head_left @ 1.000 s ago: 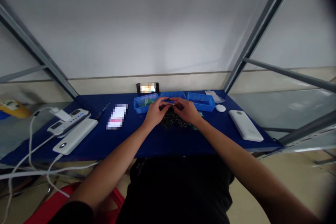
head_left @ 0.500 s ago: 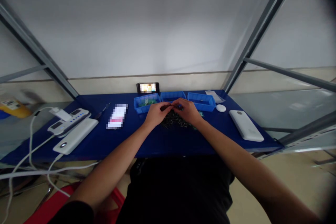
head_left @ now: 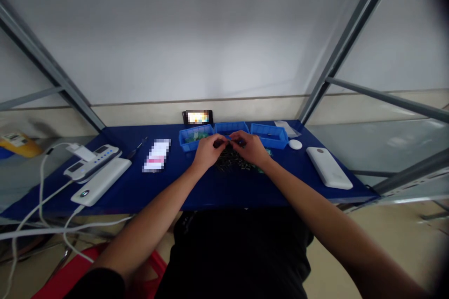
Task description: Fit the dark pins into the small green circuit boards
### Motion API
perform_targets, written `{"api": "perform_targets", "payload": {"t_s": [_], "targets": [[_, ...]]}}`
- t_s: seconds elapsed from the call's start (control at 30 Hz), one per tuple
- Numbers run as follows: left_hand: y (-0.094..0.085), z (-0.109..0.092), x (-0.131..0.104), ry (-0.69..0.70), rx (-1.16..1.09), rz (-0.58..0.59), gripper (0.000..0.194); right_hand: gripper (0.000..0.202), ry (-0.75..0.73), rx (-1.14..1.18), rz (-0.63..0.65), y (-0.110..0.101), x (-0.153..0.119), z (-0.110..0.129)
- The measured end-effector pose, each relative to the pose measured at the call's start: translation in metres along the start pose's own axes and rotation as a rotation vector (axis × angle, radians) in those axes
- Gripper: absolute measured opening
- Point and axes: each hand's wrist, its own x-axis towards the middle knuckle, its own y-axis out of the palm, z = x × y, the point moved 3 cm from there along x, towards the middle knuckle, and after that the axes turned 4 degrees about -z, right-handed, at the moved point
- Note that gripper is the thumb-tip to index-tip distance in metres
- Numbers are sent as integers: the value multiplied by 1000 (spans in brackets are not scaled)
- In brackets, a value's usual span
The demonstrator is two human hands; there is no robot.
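Note:
My left hand [head_left: 209,148] and my right hand [head_left: 249,147] meet over a pile of small dark and metallic parts [head_left: 231,159] on the blue table. The fingers of both are pinched together around something too small to name, between the fingertips. Just behind them stand three blue bins: the left bin [head_left: 182,140] holds green pieces [head_left: 196,136], the middle bin [head_left: 231,126] is partly covered by my hands, and the right bin [head_left: 268,142] has a few small bits inside. Some green pieces [head_left: 268,152] lie by my right wrist.
To the left are a phone [head_left: 157,155], a thin pointed tool [head_left: 137,147], a power strip [head_left: 93,161] and a white power bank [head_left: 101,182] with cables. Another phone [head_left: 198,117] leans at the back. On the right lie a white round object [head_left: 295,144] and another power bank [head_left: 329,168].
My fingertips have shifted slightly, with the left fingers a little higher and a small gap now showing between the hands. The rest looks unchanged.

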Motion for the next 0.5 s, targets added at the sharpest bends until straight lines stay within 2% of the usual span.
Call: {"api": "perform_targets", "payload": {"t_s": [0.13,0.3,0.5], "targets": [[-1,-2,1,24,19,0,14,20,-8,-23,24,0,0,0],[1,-1,0,28,-13,5,15,29,-51,-54,46,-1,0,5],[3,-1,0,27,-41,26,14,23,-27,-70,53,0,-1,1]]}}
